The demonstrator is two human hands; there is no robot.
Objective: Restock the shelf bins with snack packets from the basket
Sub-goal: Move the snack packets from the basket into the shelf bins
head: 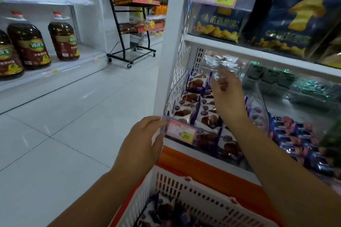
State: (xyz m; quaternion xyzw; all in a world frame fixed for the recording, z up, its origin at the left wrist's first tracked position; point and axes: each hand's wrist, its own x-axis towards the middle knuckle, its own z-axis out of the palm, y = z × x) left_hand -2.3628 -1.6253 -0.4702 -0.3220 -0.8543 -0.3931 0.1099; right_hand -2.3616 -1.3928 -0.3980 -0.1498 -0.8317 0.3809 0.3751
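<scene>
A clear shelf bin (167,119) holds rows of white and purple snack packets (193,83) showing brown cookies. My left hand (142,140) grips the bin's front left corner, beside its 9.90 price tag (182,132). My right hand (227,97) hovers over the middle of the bin with its fingers spread and loosely bent, and nothing is in it. A white slatted basket (193,188) sits below the shelf at the bottom of the view. More purple packets (164,208) lie inside it.
To the right are bins of dark blue packets (295,134) and green packets (267,77). Large dark blue chip bags (295,14) fill the shelf above. Across the tiled aisle stand oil bottles (27,46) and a black wheeled rack (132,24).
</scene>
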